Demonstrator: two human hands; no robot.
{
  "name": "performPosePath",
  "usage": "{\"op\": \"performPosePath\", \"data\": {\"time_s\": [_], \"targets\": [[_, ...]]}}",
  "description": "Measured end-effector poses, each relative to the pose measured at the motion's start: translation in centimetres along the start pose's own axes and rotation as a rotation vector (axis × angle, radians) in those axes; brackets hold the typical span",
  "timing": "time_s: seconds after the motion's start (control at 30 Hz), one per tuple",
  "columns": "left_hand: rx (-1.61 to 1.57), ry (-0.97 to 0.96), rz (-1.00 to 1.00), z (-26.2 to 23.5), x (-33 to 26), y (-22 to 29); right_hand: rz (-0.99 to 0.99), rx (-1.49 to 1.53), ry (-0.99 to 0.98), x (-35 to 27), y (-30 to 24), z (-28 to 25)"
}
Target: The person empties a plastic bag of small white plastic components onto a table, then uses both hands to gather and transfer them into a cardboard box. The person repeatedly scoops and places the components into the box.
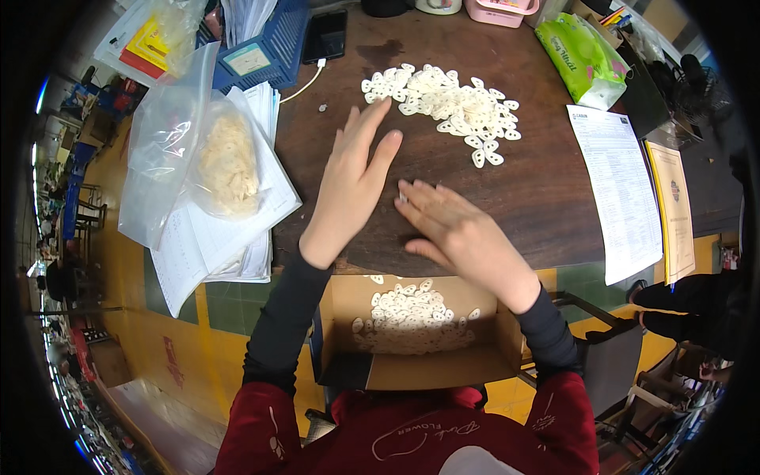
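A loose pile of small cream-white teardrop-shaped pieces with holes (pixel 455 103) lies on the dark wooden table (pixel 538 210). My left hand (pixel 348 178) is just to the near left of the pile, thumb apart and fingers stretched toward it, holding nothing I can see. Nearer the front edge, my right hand (pixel 463 229) reaches in over the tabletop with its fingers extended and palm down; what is under the palm is hidden. Below the table edge, an open cardboard box (pixel 431 372) at my lap contains many more of the same pieces (pixel 412 313).
On the left, a clear plastic bag of pale pieces (pixel 226 162) rests on open papers (pixel 206 241). Behind stand a blue crate (pixel 273 51) and a phone (pixel 325 36) with a white cable. At right are a green tissue pack (pixel 582 59), a printed sheet (pixel 621 198) and a yellow booklet (pixel 673 210).
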State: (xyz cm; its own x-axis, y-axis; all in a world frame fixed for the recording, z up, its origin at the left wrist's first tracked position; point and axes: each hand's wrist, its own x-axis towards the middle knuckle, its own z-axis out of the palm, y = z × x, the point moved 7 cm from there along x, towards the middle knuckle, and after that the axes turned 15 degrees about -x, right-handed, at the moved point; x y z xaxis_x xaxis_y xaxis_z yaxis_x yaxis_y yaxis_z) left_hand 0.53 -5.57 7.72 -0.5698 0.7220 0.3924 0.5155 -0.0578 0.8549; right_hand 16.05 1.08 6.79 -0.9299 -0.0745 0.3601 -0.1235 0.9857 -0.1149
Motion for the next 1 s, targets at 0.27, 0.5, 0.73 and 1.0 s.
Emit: {"op": "performPosePath", "data": {"time_s": [0.27, 0.5, 0.73, 1.0], "targets": [[0.479, -0.088, -0.068, 4.0, 8.2, -5.6, -0.217, 0.23, -0.132, -7.3, -7.0, -1.8], [0.595, -0.318, 0.04, 5.7, 1.8, -3.9, 0.011, 0.216, -0.043, -8.7, -3.2, -5.3], [0.561, -0.473, 0.201, 4.6, -5.2, 1.1, 0.106, 0.092, 0.107, -5.3, -0.9, -6.0], [0.556, -0.442, 0.057, 1.6, -5.8, 0.0, 0.214, -0.042, -0.069, -3.1, 0.4, -2.3]]}}
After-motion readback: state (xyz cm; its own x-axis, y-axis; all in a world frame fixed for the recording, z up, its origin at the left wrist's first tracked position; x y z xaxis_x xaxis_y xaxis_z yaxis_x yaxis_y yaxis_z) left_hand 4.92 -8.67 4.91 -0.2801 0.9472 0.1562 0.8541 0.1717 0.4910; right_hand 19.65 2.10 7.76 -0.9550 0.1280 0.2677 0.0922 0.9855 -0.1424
